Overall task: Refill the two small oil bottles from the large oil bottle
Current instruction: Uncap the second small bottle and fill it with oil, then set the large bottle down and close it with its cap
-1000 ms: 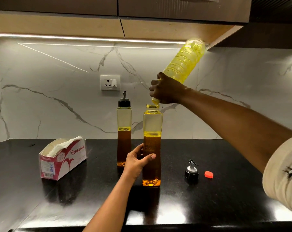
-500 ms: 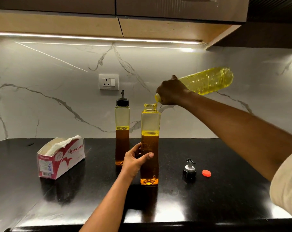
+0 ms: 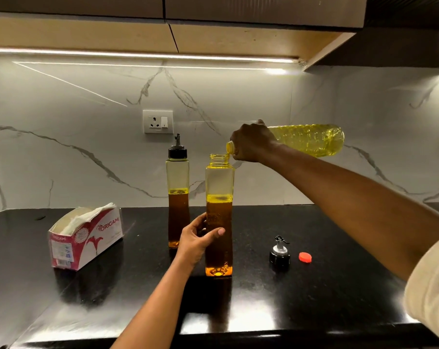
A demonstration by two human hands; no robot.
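The capped small bottle (image 3: 178, 195) stood on the black table (image 3: 314, 298), just behind the left hand (image 3: 197, 239), whose fingers and thumb curled round the open small bottle (image 3: 219, 212). Just above that bottle's mouth, the right hand (image 3: 253, 143) gripped the neck of the large oil bottle (image 3: 311, 139), which lay nearly level with its mouth pointing left.

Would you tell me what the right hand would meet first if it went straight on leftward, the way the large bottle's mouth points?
Probably the black spout cap of the rear small bottle; the right hand with the large oil bottle may pass in front, depth unclear.
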